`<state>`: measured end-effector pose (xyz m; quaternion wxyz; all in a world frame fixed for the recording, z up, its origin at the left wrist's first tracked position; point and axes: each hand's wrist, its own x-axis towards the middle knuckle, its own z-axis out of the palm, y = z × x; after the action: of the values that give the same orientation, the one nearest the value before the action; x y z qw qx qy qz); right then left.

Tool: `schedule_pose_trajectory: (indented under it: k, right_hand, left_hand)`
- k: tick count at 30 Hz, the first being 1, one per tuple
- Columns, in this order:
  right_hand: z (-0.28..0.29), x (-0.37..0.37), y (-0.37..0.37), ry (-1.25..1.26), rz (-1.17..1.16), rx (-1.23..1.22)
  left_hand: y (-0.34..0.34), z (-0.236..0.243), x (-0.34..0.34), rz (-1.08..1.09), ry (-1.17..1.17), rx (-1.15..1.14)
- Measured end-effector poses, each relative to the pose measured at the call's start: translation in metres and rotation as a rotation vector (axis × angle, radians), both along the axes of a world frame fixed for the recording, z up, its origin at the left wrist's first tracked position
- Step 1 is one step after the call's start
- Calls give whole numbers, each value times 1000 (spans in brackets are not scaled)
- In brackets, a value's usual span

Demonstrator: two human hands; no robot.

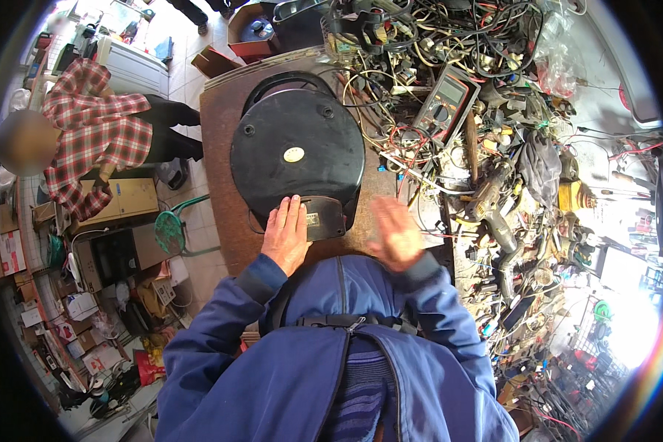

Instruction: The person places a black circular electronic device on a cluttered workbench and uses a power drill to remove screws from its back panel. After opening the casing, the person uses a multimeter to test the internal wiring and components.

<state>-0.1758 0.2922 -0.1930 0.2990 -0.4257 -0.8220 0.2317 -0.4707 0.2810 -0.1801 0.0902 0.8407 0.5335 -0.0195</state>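
A round black appliance (302,136) lies on the brown table with what looks like its underside up. It has small round feet, an oval yellowish sticker in the middle and a curved handle loop at its far end. On the near side a dark, box-like housing with a small label juts out. My left hand (286,234) rests on the left part of this housing with its fingers stretched out. Just right of the appliance, apart from it, is my right hand (395,233), blurred by motion. Its fingers look extended, and I see nothing in them.
A multimeter (447,104) with red leads lies right of the appliance, among heaped cables (449,37) and tools. A power tool (491,210) is further right. Left of the table (221,147) stand a green stool (171,232) and a person in a checked shirt (99,140).
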Motion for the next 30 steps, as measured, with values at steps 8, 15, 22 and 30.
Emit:
schedule_pose_trajectory:
  k: [8, 15, 22, 30]
  right_hand:
    - [-27, -111, 7, -464, 5, 84]
    - [-36, -126, -2, -526, -45, 210]
    - [-37, -124, -13, -528, -42, 219]
    - [-34, -125, -28, -519, -56, 288]
  left_hand:
    - [-10, -23, 2, 29, 73, 127]
    - [-16, -44, 1, 85, 6, 203]
    - [-24, -48, -1, 55, -46, 247]
    - [-40, -54, 4, 101, -12, 203]
